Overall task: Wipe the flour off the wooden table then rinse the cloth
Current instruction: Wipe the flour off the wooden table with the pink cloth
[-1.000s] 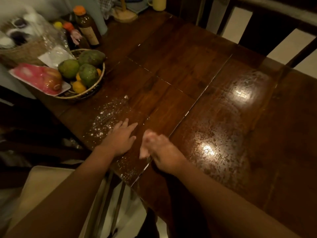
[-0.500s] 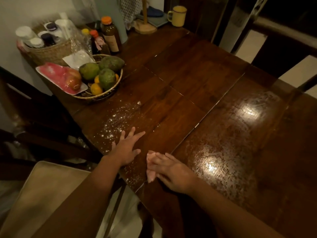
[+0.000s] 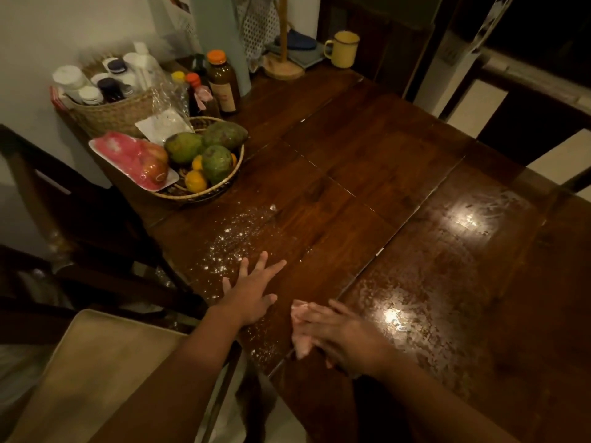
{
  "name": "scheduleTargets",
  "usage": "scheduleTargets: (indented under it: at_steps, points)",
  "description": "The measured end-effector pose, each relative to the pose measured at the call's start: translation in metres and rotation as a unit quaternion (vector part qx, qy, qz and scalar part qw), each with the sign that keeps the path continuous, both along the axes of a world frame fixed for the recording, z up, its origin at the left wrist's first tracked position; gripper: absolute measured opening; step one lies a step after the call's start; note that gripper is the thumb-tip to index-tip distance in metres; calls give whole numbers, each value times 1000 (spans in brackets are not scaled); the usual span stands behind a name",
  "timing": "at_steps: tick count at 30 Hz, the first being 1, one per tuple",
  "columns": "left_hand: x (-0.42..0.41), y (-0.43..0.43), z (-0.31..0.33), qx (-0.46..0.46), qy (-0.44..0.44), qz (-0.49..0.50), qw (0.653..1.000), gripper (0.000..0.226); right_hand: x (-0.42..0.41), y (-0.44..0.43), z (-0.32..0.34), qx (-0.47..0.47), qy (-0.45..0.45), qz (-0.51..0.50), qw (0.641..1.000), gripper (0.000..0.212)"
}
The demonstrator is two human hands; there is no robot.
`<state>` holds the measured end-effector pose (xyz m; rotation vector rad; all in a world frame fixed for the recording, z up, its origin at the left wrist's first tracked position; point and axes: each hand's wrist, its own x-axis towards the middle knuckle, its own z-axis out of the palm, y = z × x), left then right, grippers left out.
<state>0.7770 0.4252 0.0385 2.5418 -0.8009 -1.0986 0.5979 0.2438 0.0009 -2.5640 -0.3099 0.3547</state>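
Cloth (image 3: 300, 330) flat under right hand (image 3: 343, 337), right of flour (image 3: 238, 238).

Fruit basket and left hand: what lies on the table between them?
In the head view, scattered flour lies on the wooden table between fruit basket and left hand.

The person shows as two bare arms in dim, warm light. The left forearm (image 3: 179, 362) is smooth, narrowing to a slim wrist, and the left hand (image 3: 249, 298) has long, slender fingers. The right hand (image 3: 342, 337) is blurred, its knuckles faintly lit. The right forearm (image 3: 431, 398) is darker, in shadow.
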Motion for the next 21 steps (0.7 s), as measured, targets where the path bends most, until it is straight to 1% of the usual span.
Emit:
scheduleTargets:
  at_steps: [1,2,3,5,6,7,8,9,10,11,12,13,14,15,16,18,19,20,21]
  points:
    - [1,1,-1,-3,2,-1,1000,73,3,-8,-2,-7,1,-30,1000,50]
    - [1,1,-2,-7,5,-1,1000,72,8,-16,-4,-4,-7,-94,996,52]
    - [2,3,-3,-14,7,2,1000,70,17,-20,-8,14,-16,-185,983,53]
    - [6,8,-4,-40,12,18,999,64,46,-16,-13,44,-29,-357,933,48]
    - [10,11,-3,-61,17,37,997,61,61,-7,-15,30,-31,-398,916,46]
    - [14,14,-1,-85,22,65,994,58,74,3,-16,7,-41,-403,914,45]
    - [21,20,1,-110,21,96,989,56,85,14,-15,-4,-53,-371,927,45]
    - [29,26,4,-128,11,120,984,54,92,23,-14,-1,-54,-305,951,46]
    - [38,33,6,-136,-10,131,982,53,96,27,-9,1,-37,-221,975,48]
    - [50,40,7,-131,-33,133,982,52,97,24,-7,-3,-9,-141,990,49]
    - [63,47,8,-116,-55,134,983,52,99,14,-5,-16,13,-83,996,49]
    - [79,55,7,-91,-71,136,984,54,104,1,-7,-33,22,-57,998,48]
    - [94,62,5,-58,-86,138,985,56,111,-11,-9,-42,25,-69,996,48]
    - [109,70,2,-25,-99,137,985,58,121,-20,-9,-33,23,-124,991,48]
    - [122,76,-2,1,-109,132,985,60,134,-25,-9,-8,17,-210,977,47]
    - [138,87,-11,23,-126,114,985,62,167,-22,-9,27,-21,-370,928,44]
    - [142,90,-15,26,-130,105,986,63,186,-13,-9,13,-36,-415,909,44]
    - [144,92,-17,28,-133,97,986,63,204,-2,-6,-10,-44,-432,901,45]
    - [144,94,-19,30,-136,89,986,63,221,10,-4,-27,-46,-426,903,45]
